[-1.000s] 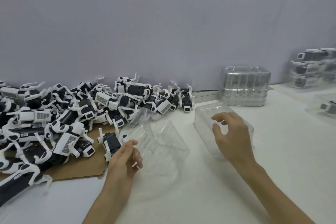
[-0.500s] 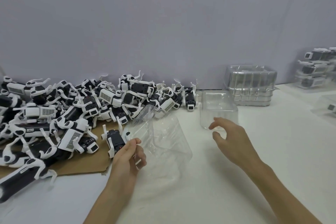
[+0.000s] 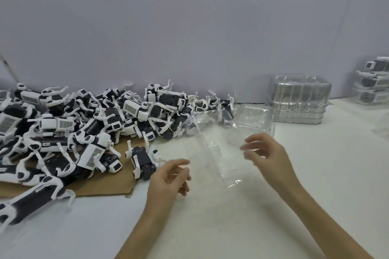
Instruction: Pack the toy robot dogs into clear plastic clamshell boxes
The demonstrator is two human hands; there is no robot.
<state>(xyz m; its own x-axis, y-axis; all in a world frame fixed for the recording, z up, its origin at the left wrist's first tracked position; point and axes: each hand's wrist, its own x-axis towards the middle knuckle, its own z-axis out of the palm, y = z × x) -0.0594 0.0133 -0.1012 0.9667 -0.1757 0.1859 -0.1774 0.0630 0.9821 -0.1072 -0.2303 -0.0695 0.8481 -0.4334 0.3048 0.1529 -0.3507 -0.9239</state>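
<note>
A clear clamshell box (image 3: 212,151) lies open and tilted on the white table (image 3: 231,227) between my hands. My left hand (image 3: 168,178) sits at its near left edge with thumb and fingers loosely curled; motion blur hides whether they pinch the plastic. My right hand (image 3: 267,157) curls its fingers onto the clamshell's right side. One toy robot dog (image 3: 143,162) lies on its back just left of my left hand. A big pile of black and white robot dogs (image 3: 88,124) covers the left of the table. A second clear box (image 3: 255,118) stands behind my right hand.
A brown cardboard sheet (image 3: 109,185) lies under the pile. A stack of empty clear clamshells (image 3: 299,99) stands at the back right against the wall. Packed boxes with dogs (image 3: 372,84) are stacked at the far right edge.
My right hand let go of the second clear box, which now stands behind it, and came in to the clamshell. My left hand's fingers have loosened.
</note>
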